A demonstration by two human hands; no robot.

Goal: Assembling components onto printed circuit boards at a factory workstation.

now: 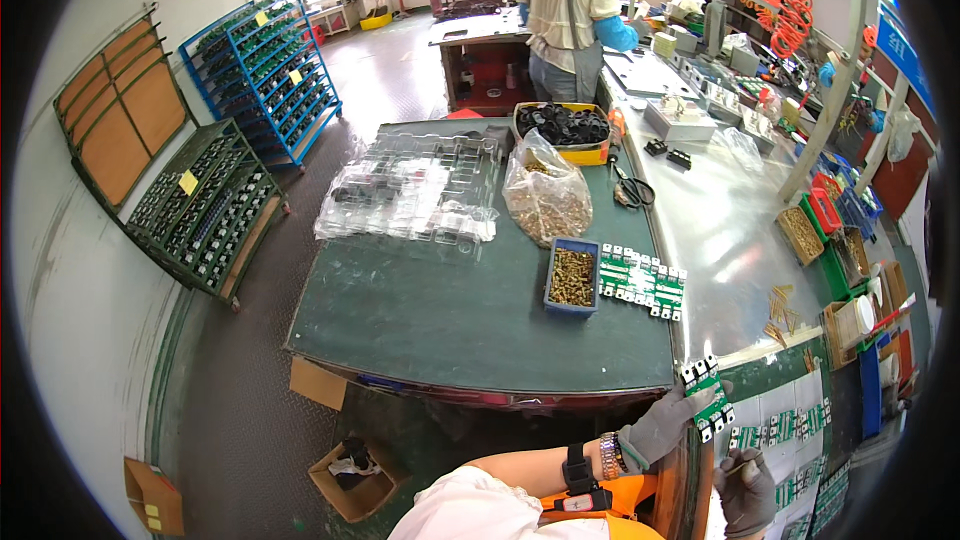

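Observation:
My left hand (654, 432), in a grey glove, grips a green circuit board (708, 398) with black and white parts along its edges. It holds the board tilted above the right-hand worktop. Lower down, my right hand (747, 502), gloved too, has its fingers drawn together in a pinch; what they hold, if anything, is too small to make out. Beside and beyond it, more green circuit boards (785, 427) lie in rows on white sheets. A few long brass-coloured pins (781, 312) are scattered farther up the worktop.
On the dark green table (450, 325) stand a blue bin of brass parts (572, 278), circuit boards (643, 282), a bag of small parts (547, 190), clear plastic trays (405, 195) and scissors (632, 186). A co-worker (572, 20) stands beyond. Racks (262, 80) line the left; parts bins (850, 320) the right.

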